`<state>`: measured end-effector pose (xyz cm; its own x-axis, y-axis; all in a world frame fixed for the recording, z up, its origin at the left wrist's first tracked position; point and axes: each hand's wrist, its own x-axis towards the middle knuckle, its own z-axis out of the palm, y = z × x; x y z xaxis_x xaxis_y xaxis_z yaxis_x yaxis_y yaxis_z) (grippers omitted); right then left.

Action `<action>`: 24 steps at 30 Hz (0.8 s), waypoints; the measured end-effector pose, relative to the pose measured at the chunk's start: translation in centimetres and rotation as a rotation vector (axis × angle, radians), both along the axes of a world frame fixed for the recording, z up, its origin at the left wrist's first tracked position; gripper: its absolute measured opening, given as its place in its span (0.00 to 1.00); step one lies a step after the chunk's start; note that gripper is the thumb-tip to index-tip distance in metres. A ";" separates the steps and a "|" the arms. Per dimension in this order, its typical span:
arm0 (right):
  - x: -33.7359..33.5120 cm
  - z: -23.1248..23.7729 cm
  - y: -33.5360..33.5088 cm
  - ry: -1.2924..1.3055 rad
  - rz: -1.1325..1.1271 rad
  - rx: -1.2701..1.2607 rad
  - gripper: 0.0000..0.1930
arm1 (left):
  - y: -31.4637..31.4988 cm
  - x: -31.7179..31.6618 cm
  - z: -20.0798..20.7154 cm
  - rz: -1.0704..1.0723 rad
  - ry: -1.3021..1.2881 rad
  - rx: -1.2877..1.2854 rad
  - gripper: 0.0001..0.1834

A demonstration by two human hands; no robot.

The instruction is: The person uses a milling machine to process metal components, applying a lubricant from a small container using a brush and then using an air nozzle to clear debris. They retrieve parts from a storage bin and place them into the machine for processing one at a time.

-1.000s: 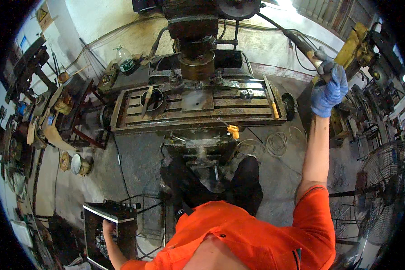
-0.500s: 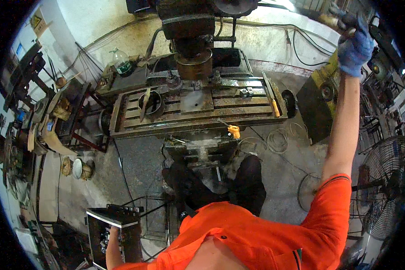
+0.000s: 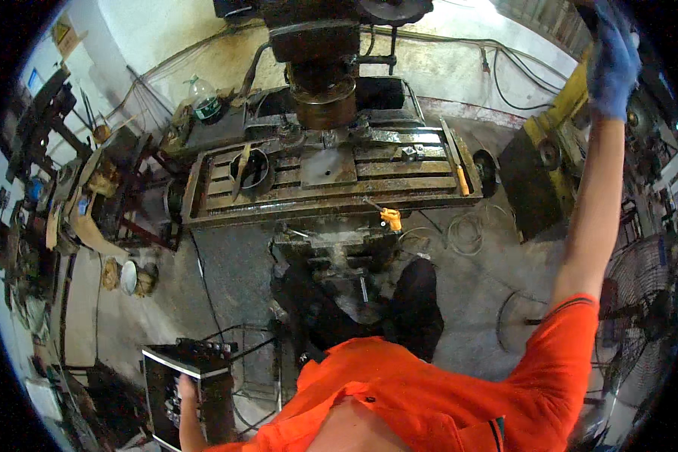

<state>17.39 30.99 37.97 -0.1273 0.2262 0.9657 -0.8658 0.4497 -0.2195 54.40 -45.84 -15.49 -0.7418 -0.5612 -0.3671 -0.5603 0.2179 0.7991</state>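
My right hand (image 3: 612, 69), in a blue glove, is raised high at the upper right on an outstretched arm. A dark object lies beside its fingertips at the picture's rim; blur hides whether the fingers touch it. Down at the lower left, my left hand (image 3: 186, 387) reaches into a black open-topped box (image 3: 217, 403) with a pale rim, holding small metallic pieces. Its fingers are mostly hidden there. Ahead stands a milling machine (image 3: 320, 98) over a slotted table (image 3: 399, 172). A round dark pan (image 3: 258, 172) with a brush-like stick (image 3: 242, 169) across it rests on that table.
A yellow air gun (image 3: 391, 219) hangs at the table's front edge. A yellow-handled file (image 3: 461, 177) lies at its right end. Beyond are a green-labelled bottle (image 3: 204, 105), a yellow-and-dark machine (image 3: 539, 162), a coiled hose (image 3: 465, 235) and a large fan (image 3: 640, 309).
My right hand has moved up and to the right, away from the handle-like thing it was at. My left hand has shifted slightly within the box. The slotted table looks unmoved.
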 end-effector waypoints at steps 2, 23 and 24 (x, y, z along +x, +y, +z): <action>1.7 -4.7 1.4 -0.087 0.061 -0.158 0.15 | -1.3 2.4 0.5 0.050 0.213 -0.017 0.15; -0.9 -55.9 -7.6 -1.533 0.019 -0.169 0.11 | 15.1 -17.1 20.1 -0.046 0.832 0.623 0.20; 0.5 -53.3 -9.0 -1.563 0.087 -0.250 0.10 | 15.6 -17.3 20.2 0.003 0.835 0.630 0.19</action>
